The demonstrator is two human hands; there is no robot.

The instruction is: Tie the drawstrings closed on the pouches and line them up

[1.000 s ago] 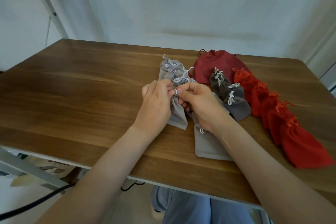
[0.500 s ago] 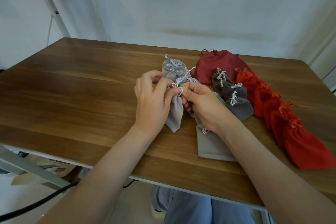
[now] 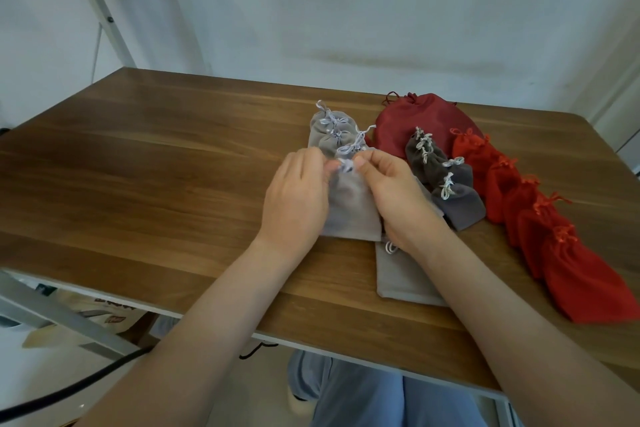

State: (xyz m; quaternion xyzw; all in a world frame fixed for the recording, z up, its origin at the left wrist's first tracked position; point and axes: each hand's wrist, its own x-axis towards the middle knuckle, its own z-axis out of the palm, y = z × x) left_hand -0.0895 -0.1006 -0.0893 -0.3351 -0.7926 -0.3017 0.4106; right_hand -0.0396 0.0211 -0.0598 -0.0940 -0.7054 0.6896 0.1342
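Left hand (image 3: 294, 198), right hand (image 3: 398, 199), pinching one pouch (image 3: 349, 210)

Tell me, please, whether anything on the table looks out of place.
One flat light grey pouch lies near the front edge, partly under the right hand, outside the tied grey row. The large dark red pouch sits behind the rows.

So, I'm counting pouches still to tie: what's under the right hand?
A flat light grey pouch lies under the right hand and wrist, its white cord loop showing. Its top end is covered; anything more beneath cannot be seen.
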